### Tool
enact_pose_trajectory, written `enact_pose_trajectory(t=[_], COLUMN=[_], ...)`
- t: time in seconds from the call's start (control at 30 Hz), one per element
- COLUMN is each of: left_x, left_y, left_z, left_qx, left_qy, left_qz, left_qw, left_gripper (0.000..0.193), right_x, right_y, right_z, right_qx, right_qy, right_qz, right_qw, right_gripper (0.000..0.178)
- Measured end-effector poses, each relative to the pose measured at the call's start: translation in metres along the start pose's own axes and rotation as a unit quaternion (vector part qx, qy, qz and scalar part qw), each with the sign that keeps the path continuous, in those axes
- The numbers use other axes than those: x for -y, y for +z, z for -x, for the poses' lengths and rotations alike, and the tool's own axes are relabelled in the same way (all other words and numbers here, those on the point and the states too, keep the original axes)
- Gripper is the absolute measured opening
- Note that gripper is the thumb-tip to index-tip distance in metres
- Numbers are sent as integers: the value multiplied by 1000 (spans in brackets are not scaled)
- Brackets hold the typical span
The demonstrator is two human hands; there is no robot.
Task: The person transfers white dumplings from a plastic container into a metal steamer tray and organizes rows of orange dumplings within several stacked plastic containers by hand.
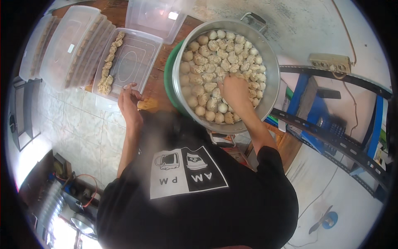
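A large round metal steamer pot [271, 89] holds many pale dumplings [203, 97], set close together, with rounder, smoother ones around the edge. My right hand [237, 92] reaches in over the middle of them, its fingers bent down and drawn together among the dumplings. The back of that hand hides whatever its fingertips hold. To the left lies a clear plastic container [134, 66] with a single row of wrinkled dumplings [108, 62] along its left side. My left hand [130, 101] hovers by its near right corner, fingers loosely curled and apart, with nothing visible in them.
Stacked lidded containers [68, 47] stand at the far left, beside the open one. A clear lid [155, 18] lies behind it on the wooden table [163, 62]. Under the pot shows a green basin [170, 81]. On the right are a black metal rack [327, 135] and a power strip [329, 63].
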State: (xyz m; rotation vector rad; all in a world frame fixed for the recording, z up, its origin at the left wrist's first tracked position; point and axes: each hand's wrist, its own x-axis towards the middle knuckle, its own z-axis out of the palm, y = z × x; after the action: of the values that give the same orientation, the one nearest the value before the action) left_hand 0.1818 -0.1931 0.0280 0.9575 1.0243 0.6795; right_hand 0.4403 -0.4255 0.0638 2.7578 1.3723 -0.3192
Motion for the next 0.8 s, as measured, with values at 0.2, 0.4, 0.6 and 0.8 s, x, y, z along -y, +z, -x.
enact_pose_trajectory(t=[0.2, 0.4, 0.6, 0.8], left_x=[8, -17, -9, -45], left_y=[-22, -85, -167, -207], left_z=[-6, -41, -90, -127], left_qx=[-13, -58, -117, -148], left_qy=[-8, -22, -101, -91], left_qz=[24, 49, 96, 155], left_qw=[1000, 997, 983, 972], left_gripper=[29, 25, 27, 21], right_x=[13, 92, 294, 410], right_y=[-3, -68, -36, 176], right_z=[-11, -30, -140, -239], right_qx=[82, 57, 34, 244], right_qy=[28, 91, -165, -46], right_qz=[8, 59, -301, -303], right_qw=[996, 992, 939, 920], right_gripper=[39, 31, 32, 44])
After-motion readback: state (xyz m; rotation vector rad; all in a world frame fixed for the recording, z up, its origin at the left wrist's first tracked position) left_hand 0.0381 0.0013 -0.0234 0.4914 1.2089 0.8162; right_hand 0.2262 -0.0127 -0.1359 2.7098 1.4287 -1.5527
